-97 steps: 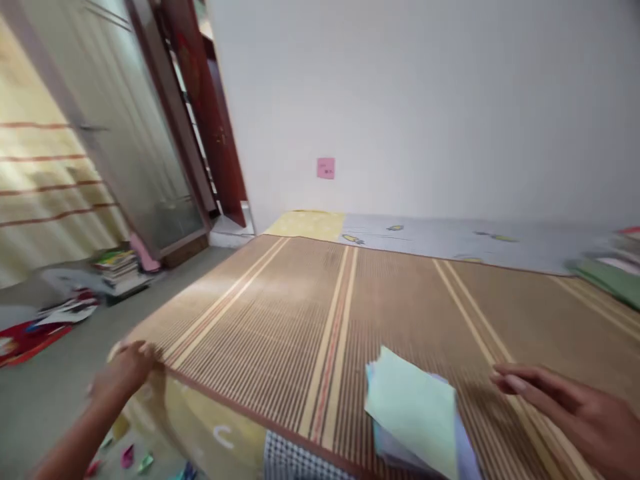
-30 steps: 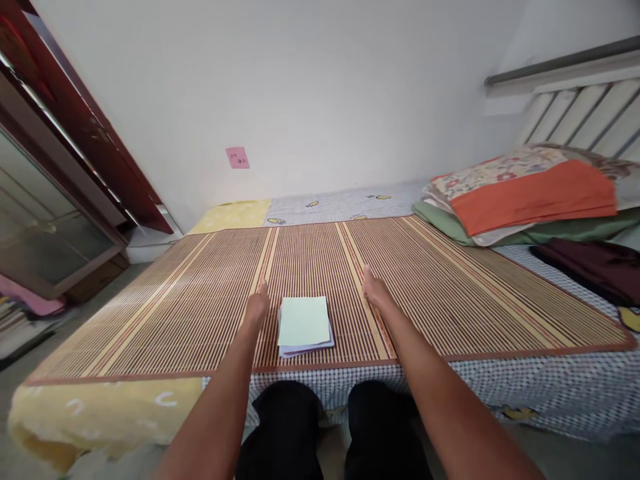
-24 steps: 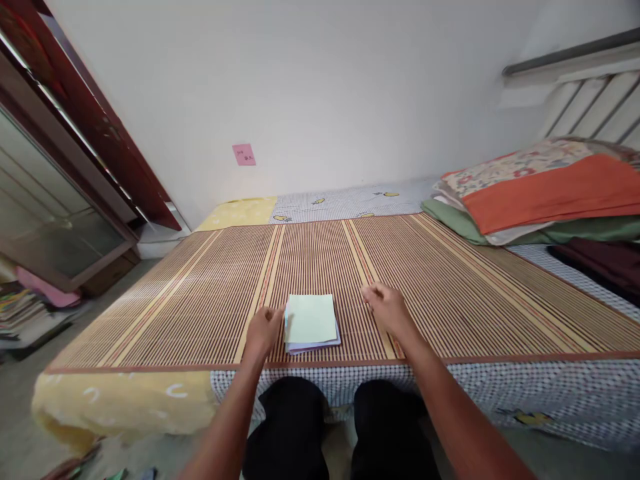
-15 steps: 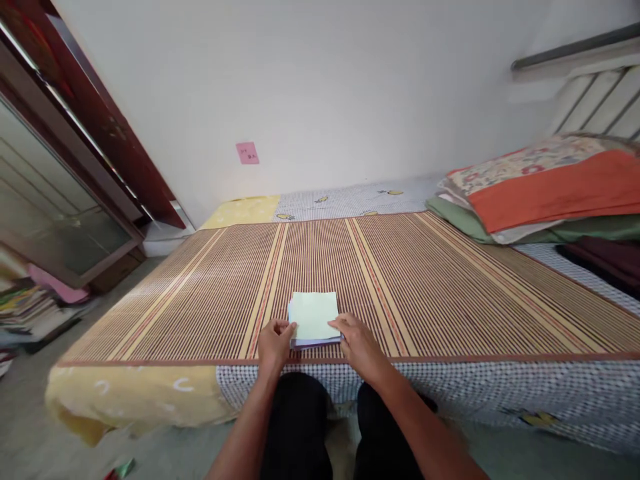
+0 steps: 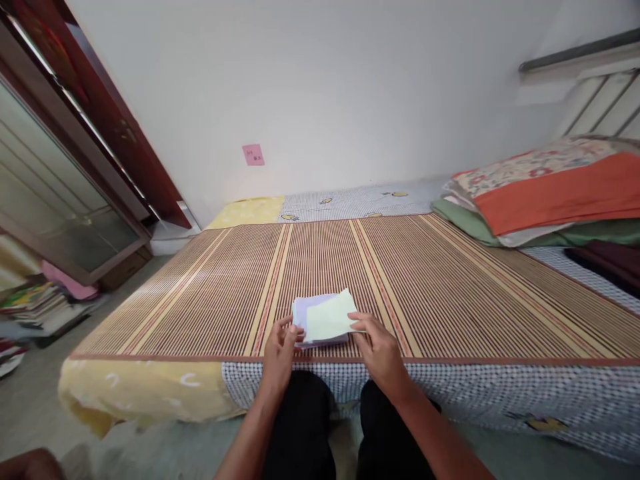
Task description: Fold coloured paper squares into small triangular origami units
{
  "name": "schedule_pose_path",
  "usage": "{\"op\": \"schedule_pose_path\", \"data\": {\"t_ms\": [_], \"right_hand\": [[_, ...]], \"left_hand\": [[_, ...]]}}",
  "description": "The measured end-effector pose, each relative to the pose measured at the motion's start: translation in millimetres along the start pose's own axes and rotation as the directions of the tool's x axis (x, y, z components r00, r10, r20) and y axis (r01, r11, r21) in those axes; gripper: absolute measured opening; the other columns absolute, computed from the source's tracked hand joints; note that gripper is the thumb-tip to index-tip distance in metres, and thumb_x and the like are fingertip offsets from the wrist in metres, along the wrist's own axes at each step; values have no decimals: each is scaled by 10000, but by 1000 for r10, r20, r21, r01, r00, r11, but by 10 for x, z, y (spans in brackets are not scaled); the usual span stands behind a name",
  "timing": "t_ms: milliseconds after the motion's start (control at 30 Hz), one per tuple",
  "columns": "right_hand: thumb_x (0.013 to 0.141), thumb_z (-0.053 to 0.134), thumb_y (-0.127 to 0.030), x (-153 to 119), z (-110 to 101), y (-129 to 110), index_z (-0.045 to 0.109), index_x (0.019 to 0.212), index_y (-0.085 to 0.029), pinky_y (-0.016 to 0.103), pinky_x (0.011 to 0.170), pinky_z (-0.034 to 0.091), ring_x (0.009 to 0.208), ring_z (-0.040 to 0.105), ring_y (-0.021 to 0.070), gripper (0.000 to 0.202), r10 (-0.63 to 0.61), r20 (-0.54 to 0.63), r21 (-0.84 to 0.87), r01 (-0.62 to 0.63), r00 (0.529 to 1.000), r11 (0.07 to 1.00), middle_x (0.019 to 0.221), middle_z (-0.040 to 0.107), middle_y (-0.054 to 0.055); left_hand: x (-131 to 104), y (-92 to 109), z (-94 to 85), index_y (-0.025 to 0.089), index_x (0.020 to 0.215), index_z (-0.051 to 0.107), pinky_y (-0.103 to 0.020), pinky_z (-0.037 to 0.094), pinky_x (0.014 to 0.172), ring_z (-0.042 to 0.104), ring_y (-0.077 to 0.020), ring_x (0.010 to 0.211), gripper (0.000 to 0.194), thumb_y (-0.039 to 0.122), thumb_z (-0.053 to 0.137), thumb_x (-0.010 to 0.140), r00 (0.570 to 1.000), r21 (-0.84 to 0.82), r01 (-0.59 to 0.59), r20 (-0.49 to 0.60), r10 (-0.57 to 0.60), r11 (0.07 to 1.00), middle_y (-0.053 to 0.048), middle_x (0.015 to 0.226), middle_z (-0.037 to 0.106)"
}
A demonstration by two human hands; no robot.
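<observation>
A pale green square sheet (image 5: 330,317) lies tilted over a stack of coloured paper (image 5: 304,309), whose top shows lilac with a light blue edge at the left. My right hand (image 5: 381,347) pinches the green sheet at its right edge. At the left side of the stack, my left hand (image 5: 281,348) holds the papers, with its thumb at their lower left corner. The stack rests near the front edge of the striped mat (image 5: 320,260).
Folded bedding (image 5: 555,193) lies at the right, beside dark cloth (image 5: 607,263). A pink note (image 5: 253,155) is on the wall (image 5: 350,87). Books (image 5: 33,303) stand low at the left. Something brown, perhaps part of a person, shows at the lower left corner.
The green sheet has turned and shifted right with my right hand, uncovering lilac paper beneath. My left hand stays at the stack's left side. The view has shifted slightly.
</observation>
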State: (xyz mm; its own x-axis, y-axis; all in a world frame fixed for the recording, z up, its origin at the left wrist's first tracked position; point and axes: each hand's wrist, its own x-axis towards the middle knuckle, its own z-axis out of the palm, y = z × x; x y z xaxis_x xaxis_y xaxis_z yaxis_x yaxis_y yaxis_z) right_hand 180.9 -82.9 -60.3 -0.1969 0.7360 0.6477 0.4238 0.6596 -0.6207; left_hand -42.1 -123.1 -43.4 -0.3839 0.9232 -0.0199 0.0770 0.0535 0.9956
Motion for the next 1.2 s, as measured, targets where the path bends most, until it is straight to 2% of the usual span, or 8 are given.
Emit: {"op": "schedule_pose_path", "data": {"t_ms": [167, 300, 533, 700, 833, 933, 1033, 1200], "right_hand": [[944, 502, -49, -229, -372, -450, 568, 967, -238, 325, 926, 564, 1108, 700, 204, 202, -63, -81, 27, 66, 995, 997, 1166, 723, 85], [923, 496, -18, -366, -524, -706, 582, 981, -227, 300, 927, 569, 1090, 710, 191, 233, -131, -72, 19, 133, 989, 991, 1155, 729, 88], [913, 529, -12, -400, -672, -963, 647, 1118, -206, 318, 977, 557, 1139, 687, 209, 305, -228, -32, -6, 228, 973, 974, 1179, 710, 104], [929, 608, -100, -351, -768, -1061, 720, 1005, -241, 304, 894, 582, 1055, 697, 199, 195, -93, -64, 64, 97, 994, 993, 1338, 607, 107], [945, 641, -238, -357, -776, -1084, 720, 896, -231, 356, 999, 546, 1250, 632, 268, 93, 116, -68, 159, -104, 991, 982, 1383, 616, 106], [952, 640, -319, -379, -751, -1105, 714, 935, -204, 320, 848, 589, 1015, 731, 254, 137, 274, -50, 217, -257, 961, 942, 1084, 747, 97], [946, 640, -362, -384, -726, -1141, 682, 845, -189, 275, 660, 562, 732, 721, 214, 204, 356, -54, 211, -338, 933, 917, 760, 726, 40], [934, 641, -371, -389, -681, -1186, 634, 774, -200, 290, 648, 550, 689, 698, 210, 234, 369, -74, 210, -347, 927, 914, 729, 710, 38]], "left_hand": [[-437, 327, -4, 229, 1448, 552, -396, 556, 942, 635, -312, 1257, 598, 476, 671, 917, 965, -397, 142, 261, -37, 907, -161, 1464, 604], [-619, 556, 11, 219, 1487, 514, -405, 496, 1061, 622, -317, 1291, 654, 418, 719, 899, 971, -588, 159, 239, -17, 793, -159, 1388, 671], [-806, 817, 4, 106, 1112, 731, -387, 576, 974, 747, -313, 1072, 345, 256, 811, 812, 932, -593, 361, 209, -295, 720, -157, 1049, 807], [-941, 874, -54, 92, 990, 759, -373, 605, 925, 774, -301, 977, 228, 235, 805, 818, 918, -594, 394, 287, -273, 701, -152, 964, 814], [-1010, 870, -67, 113, 949, 778, -407, 612, 914, 764, -298, 976, 214, 274, 820, 814, 921, -620, 360, 353, -162, 697, -137, 1000, 809], [-1070, 865, -43, 138, 959, 784, -468, 614, 899, 740, -328, 1033, 264, 358, 818, 818, 914, -632, 322, 402, -58, 705, -129, 1067, 799], [-1157, 849, 5, 153, 1119, 765, -515, 542, 1018, 668, -372, 1199, 467, 536, 743, 853, 893, -635, 282, 447, 45, 719, -166, 1223, 751], [-1279, 825, 104, 147, 1039, 769, -446, 593, 924, 707, -335, 1096, 400, 381, 883, 736, 939, -589, 251, 341, -45, 768, -149, 1109, 778]]}}
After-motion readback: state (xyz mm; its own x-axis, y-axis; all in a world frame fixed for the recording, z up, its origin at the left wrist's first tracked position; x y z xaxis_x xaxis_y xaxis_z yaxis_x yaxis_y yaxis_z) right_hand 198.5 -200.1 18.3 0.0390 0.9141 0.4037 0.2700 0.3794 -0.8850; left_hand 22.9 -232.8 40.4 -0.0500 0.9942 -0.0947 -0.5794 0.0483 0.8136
